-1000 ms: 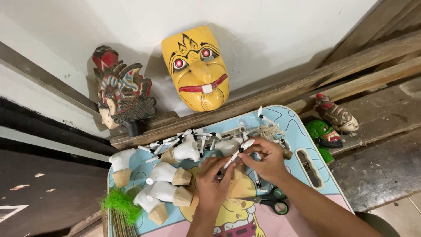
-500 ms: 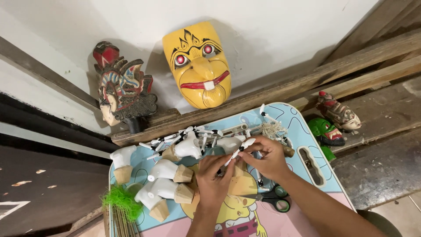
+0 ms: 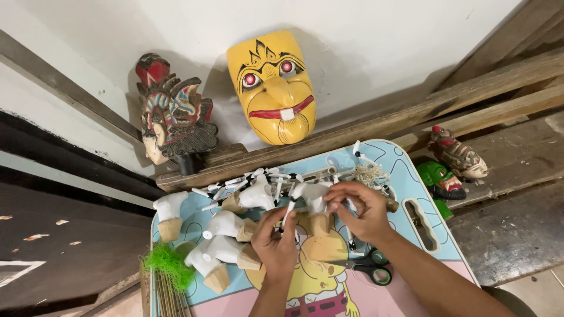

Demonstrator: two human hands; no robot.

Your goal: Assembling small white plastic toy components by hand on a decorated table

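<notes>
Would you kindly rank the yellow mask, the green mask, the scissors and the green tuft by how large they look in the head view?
1. yellow mask, clearly largest.
2. green mask and green tuft: they look alike in size, so I leave them unranked.
3. scissors, though the right hand hides part of them.

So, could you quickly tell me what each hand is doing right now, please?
Left hand: closed on a thin white stick.
Right hand: fingers pinched on a white puppet body.
</notes>
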